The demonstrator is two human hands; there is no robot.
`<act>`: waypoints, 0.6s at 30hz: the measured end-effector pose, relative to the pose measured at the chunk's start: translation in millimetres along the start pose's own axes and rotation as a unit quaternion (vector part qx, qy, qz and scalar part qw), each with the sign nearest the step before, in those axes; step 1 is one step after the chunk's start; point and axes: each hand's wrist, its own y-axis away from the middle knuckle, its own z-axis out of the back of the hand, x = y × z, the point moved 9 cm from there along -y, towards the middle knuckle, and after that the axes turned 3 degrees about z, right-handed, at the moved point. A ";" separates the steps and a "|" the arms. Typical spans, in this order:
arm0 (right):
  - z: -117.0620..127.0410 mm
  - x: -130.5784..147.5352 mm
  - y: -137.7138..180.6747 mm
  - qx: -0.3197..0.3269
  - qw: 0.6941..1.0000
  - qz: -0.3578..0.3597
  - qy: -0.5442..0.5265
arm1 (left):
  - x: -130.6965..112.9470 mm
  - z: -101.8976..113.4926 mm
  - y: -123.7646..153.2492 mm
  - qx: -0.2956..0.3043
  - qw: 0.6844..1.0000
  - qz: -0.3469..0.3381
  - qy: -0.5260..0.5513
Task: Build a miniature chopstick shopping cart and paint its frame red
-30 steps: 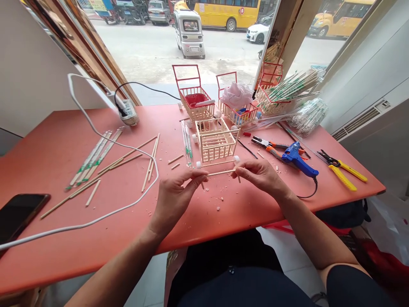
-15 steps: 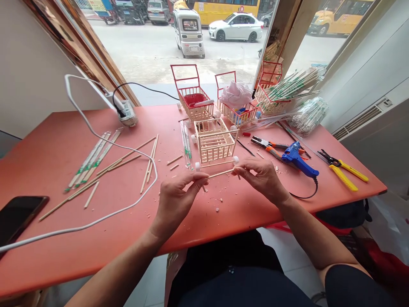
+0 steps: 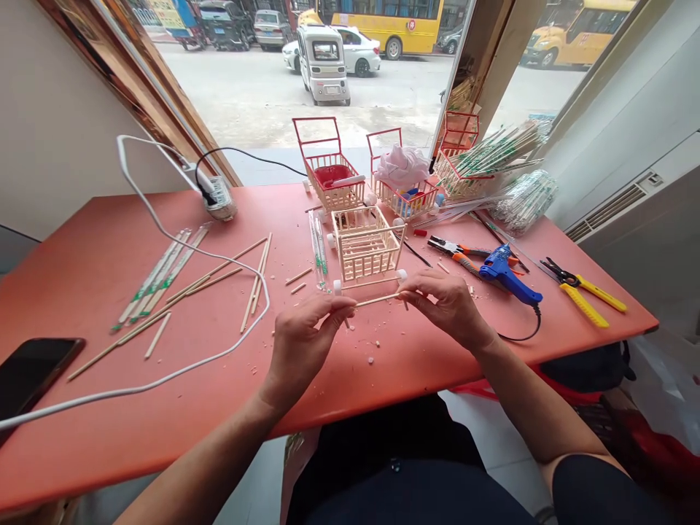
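Observation:
My left hand (image 3: 306, 335) pinches the left end of a thin wooden stick (image 3: 377, 298) between thumb and fingers. My right hand (image 3: 445, 302) pinches its right end, so the stick lies nearly level between both hands. Short stick ends poke out below the fingertips of each hand; whether they join the level stick I cannot tell. Just beyond the hands stands a small unpainted cart (image 3: 367, 244) built from wooden sticks, with white wheels (image 3: 337, 287) at its near corners. The fingertips partly hide what lies between stick and cart.
Behind stand red-trimmed stick carts (image 3: 335, 175). On the right lie pliers (image 3: 445, 246), a blue glue gun (image 3: 506, 271) and yellow-handled cutters (image 3: 585, 292). Loose sticks (image 3: 257, 284), a white cable (image 3: 219, 370) and a phone (image 3: 38, 372) occupy the left of the red table (image 3: 350, 394).
Both hands keep their pinch on the stick, almost unmoved. The view has shifted very slightly. Outside the window, the white car has moved left behind the small white vehicle.

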 end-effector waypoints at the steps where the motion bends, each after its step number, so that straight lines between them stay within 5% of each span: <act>1: 0.2 1.0 0.0 -0.001 1.000 0.004 0.002 | 1.4 -0.5 -0.3 0.003 1.000 0.003 0.004; 18: 7.8 -8.2 2.3 -0.050 0.996 -0.042 -0.056 | 25.7 0.7 -2.0 0.004 0.986 0.139 0.088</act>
